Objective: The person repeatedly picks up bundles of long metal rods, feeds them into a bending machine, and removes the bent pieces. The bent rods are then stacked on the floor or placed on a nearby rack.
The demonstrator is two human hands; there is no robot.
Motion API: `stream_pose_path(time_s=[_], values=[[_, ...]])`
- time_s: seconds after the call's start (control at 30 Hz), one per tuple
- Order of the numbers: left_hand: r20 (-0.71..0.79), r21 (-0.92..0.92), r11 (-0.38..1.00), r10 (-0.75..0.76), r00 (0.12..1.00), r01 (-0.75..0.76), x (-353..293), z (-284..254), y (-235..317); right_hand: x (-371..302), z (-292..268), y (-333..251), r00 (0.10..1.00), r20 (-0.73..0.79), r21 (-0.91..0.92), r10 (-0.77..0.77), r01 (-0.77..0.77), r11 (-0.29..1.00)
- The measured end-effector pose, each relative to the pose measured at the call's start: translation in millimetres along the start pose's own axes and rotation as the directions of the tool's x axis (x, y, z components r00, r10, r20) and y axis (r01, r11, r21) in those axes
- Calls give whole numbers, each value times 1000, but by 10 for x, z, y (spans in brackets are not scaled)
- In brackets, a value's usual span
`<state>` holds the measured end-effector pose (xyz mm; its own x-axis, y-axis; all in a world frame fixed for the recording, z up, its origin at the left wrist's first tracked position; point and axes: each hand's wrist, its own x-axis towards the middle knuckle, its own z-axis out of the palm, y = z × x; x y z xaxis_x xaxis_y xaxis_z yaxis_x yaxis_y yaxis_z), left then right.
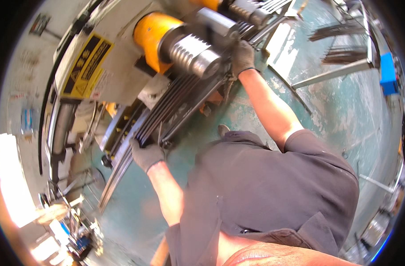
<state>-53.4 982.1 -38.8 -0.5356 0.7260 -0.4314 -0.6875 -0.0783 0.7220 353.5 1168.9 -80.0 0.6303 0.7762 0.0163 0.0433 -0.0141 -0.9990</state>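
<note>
So, a bundle of long metal bars (169,104) is being handled with both hands, gloves on. The bars are stretched diagonally from near left to far right, with part of their length overlapped by the ribbed metal cylinder (196,55) on the machine's orange housing (156,37).

The left hand (148,156) is placed at the near left stretch, its thumb set against the bars; the other fingers are mostly hidden, so a proper pinch can't be confirmed. The right hand (243,56) is set well apart, at the far end beside a blocky metal part (218,24). Its fingers look curled in, but it's blurry there and what's pinched, if anything, can't be told.

The step in hand would be judged as steadying or lining up the bars along the machine. For the next move, an even, level hold at both ends seems called for, so nothing gets twisted, and the fingers should be kept clear of that cylinder. A yellow-and-black warning label (87,66) is stuck on the left, fwiw.
</note>
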Motion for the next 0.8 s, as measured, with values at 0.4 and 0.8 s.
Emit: stream_pose_path(time_s=[0.4, 0.8], values=[[322, -209, 960, -115, 940, 189, -369, -496, 176, -529, -542, 546, 995, -24, -94, 101, -103, 990], [-152, -365, 881, 263, 953, -302, 170, -3157, 2291, -1850, -1810, 2022, 886, -25, -850, 462, -263, 457]])
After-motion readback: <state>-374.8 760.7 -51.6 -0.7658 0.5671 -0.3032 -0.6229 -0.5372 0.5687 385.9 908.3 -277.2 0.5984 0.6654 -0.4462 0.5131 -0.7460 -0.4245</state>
